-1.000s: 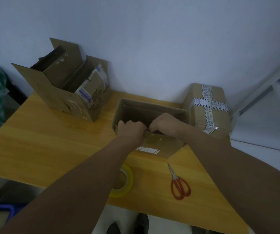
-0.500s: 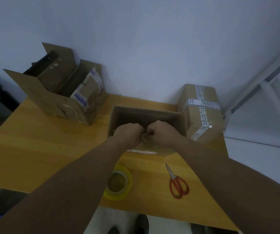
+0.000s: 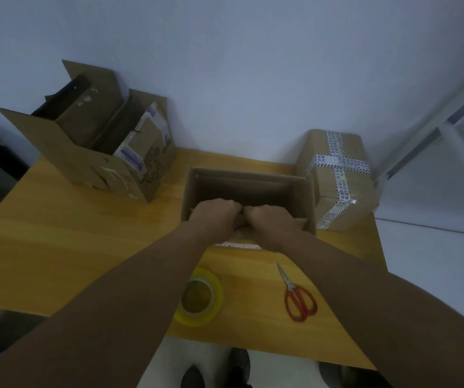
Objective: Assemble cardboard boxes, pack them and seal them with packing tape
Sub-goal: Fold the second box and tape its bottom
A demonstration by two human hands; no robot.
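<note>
We see both arms stretched straight forward over the worktop (image 3: 65,247), meeting at the near wall of an open-topped cardboard box (image 3: 249,184). The left hand (image 3: 216,217) and right hand (image 3: 267,219) sit knuckle to knuckle, backs up, fingers curled down over that near edge and gripping the cardboard there. The fingertips are hidden inside the box. A strip of pale label shows just under the wrists on the box's near face. The inside of the box lies in shadow beyond the hands, and we cannot tell what it holds.

Just right of the right hand, touching the open box's side, stands a sealed carton (image 3: 340,177) crossed with printed tape. Well beyond and left of the left hand stands a large open carton (image 3: 85,161), holding flattened cardboard pieces on edge, one with a white and purple label. Nearer us than the hands, a yellowish tape roll (image 3: 200,298) lies flat under the left forearm, and red-handled scissors (image 3: 298,299) lie beside the right forearm.
</note>
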